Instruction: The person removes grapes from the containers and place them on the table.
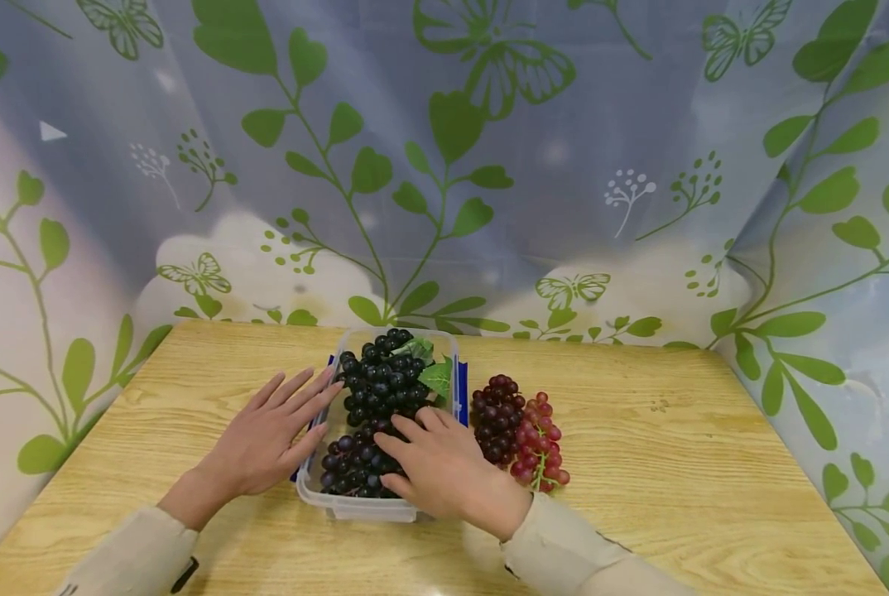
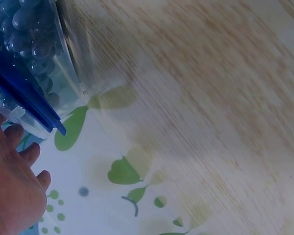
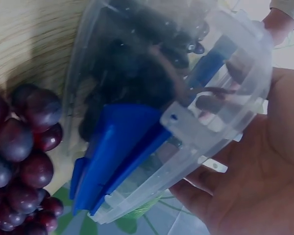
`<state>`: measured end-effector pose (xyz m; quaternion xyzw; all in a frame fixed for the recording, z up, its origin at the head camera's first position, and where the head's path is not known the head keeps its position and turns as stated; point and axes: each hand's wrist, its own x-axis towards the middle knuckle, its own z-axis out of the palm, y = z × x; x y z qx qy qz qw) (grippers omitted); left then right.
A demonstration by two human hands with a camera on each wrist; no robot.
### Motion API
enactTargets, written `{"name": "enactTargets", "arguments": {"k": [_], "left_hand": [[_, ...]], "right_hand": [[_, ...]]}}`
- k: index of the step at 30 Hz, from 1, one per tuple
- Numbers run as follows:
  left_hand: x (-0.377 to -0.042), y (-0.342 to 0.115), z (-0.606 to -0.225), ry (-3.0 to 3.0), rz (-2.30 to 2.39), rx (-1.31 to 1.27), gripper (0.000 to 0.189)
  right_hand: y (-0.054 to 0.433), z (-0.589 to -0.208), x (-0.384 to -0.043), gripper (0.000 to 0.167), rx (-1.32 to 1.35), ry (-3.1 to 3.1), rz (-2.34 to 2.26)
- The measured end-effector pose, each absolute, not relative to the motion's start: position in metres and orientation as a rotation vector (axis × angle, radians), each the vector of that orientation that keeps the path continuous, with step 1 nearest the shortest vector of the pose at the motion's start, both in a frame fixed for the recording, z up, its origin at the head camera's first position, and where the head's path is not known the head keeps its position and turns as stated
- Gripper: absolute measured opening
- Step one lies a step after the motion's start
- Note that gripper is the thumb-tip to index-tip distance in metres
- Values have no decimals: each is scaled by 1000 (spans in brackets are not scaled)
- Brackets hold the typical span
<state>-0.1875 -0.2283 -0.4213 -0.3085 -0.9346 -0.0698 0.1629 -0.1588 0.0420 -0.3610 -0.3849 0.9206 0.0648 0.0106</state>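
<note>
A clear plastic container [image 1: 358, 507] with blue side latches [image 3: 120, 142] stands on the table. Inside it are black grapes [image 1: 381, 381] with green leaves at the back and dark purple grapes [image 1: 349, 470] at the front. My left hand [image 1: 273, 434] lies along the container's left side, its fingers straight and spread, the tips at the rim. Over the front grapes is my right hand [image 1: 444, 468], fingers spread and slightly bent, touching them from above. Part of the front bunch is hidden beneath it. In the right wrist view, these fingers show behind the clear wall.
Right of the container, a dark red grape bunch [image 1: 497, 414] and a pinkish-red bunch [image 1: 543, 443] lie side by side on the wooden table [image 1: 660, 472]. A curtain [image 1: 549, 207] printed with leaves and butterflies hangs behind and at the sides.
</note>
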Motion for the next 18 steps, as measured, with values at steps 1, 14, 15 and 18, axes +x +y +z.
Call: {"name": "enactTargets", "arguments": {"k": [1,14,15,18], "left_hand": [[-187,-228,-421,-2668,-199,-878,55],[-187,-228,-421,-2694,-217,-869,54],[-187,-228,-421,-2697,-221,-869,54],[-187,-228,-422,-2696,-224,-874,54]], "right_hand": [[41,-360,-158,50,-1196,2875,214],[32,-362,-162,47,-1185,2904,259],[32,-363,-163,47,-1190,2908,273],[31,-365,-165,43,-1204,2931,321]]}}
